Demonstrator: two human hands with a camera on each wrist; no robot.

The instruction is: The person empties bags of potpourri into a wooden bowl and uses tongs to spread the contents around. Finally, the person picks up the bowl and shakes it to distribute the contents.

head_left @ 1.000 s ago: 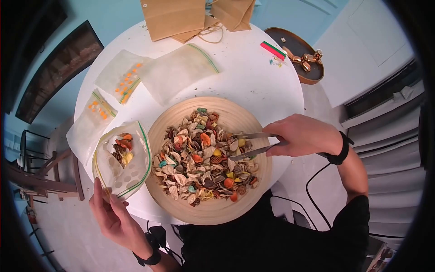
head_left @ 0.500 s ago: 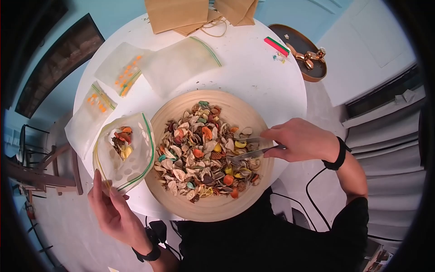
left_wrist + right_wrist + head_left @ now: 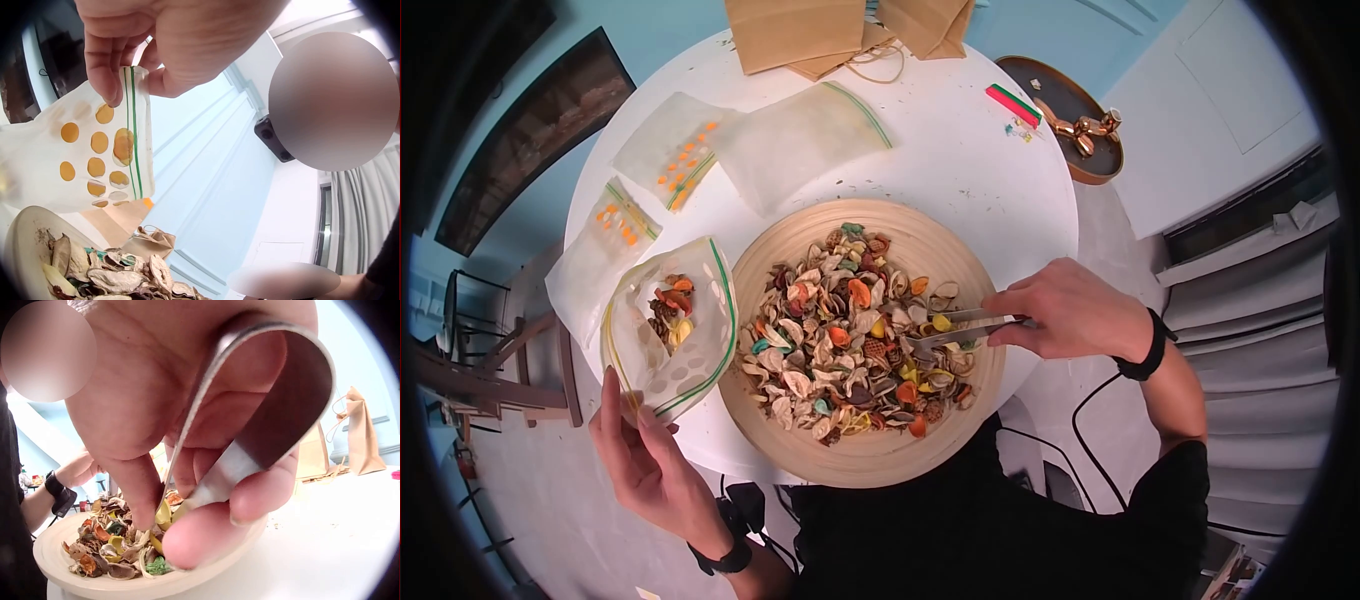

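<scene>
My left hand (image 3: 650,465) pinches the lower rim of a zip bag (image 3: 700,365) between thumb and fingers; the bag gapes open, with orange, brown and yellow dried pieces inside. In the left wrist view the same hand (image 3: 169,44) holds the edge of the bag (image 3: 44,150), which has orange dots. My right hand (image 3: 1065,310) grips metal tongs (image 3: 970,332) whose tips are among the dried petals (image 3: 850,350) in the round wooden bowl (image 3: 850,470). In the right wrist view, the tongs (image 3: 300,394) curve through the hand (image 3: 144,394), tips by yellow pieces.
Several flat zip bags, one large (image 3: 800,140), lie on the white table (image 3: 990,215) beyond the bowl. Paper bags (image 3: 795,30) stand at the far edge. A red and green strip (image 3: 1013,105) lies at the far right, near a tray (image 3: 1105,160) with a copper-coloured figure.
The tongs' arms have drawn closer together among the petals, around a yellow piece. The left hand and its bag have shifted slightly left in the view.
</scene>
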